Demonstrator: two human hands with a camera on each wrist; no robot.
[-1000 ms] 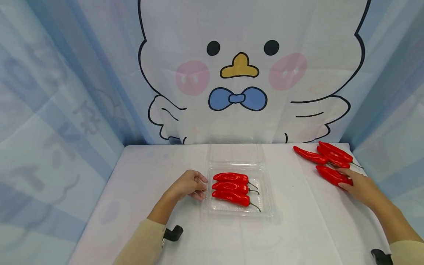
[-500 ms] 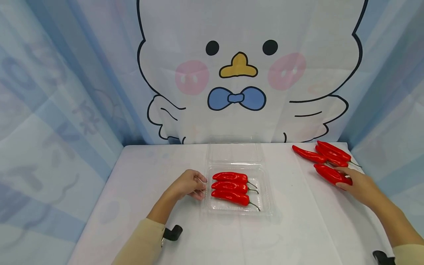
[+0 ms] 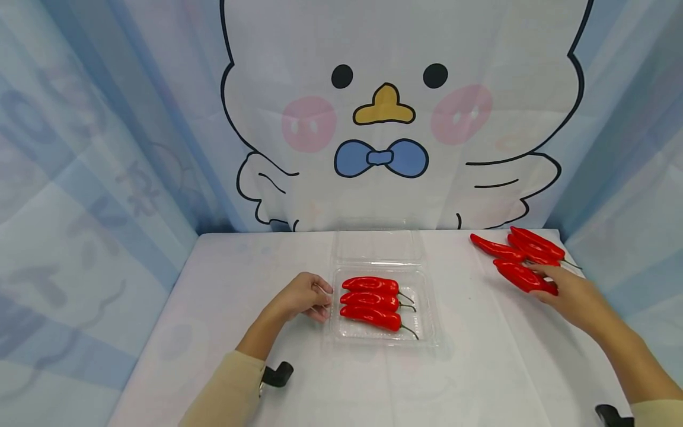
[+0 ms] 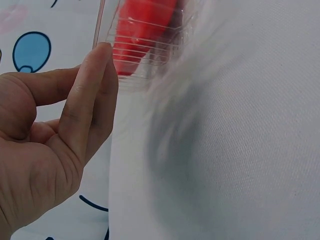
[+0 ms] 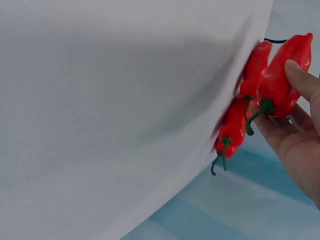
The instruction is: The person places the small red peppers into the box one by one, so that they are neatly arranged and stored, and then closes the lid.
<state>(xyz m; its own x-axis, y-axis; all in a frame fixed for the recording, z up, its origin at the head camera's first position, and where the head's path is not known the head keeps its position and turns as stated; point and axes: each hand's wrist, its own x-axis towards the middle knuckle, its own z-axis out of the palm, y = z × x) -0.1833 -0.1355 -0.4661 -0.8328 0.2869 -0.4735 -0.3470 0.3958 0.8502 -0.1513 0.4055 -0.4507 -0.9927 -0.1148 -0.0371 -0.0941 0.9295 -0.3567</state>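
Note:
A clear plastic box (image 3: 354,336) stands at the table's middle with its lid (image 3: 379,246) folded back. Three red chili peppers (image 3: 369,300) lie side by side in it, green stems pointing right. My left hand (image 3: 306,296) is at the box's left side, its fingertips (image 4: 103,50) pinching the edge. At the far right my right hand (image 3: 576,296) grips another red chili pepper (image 3: 517,274), thumb on one side and fingers on the other. The right wrist view shows this held pepper (image 5: 280,80) with its stem hanging free.
Three more red chili peppers (image 3: 497,248) lie in a pile at the table's back right corner, just beyond the right hand. White cloth (image 3: 469,379) covers the table. Printed curtains (image 3: 107,207) close in the back and both sides.
My right hand has lifted its chili pepper and shifted it slightly left and toward the back. The left hand and the box have stayed in place.

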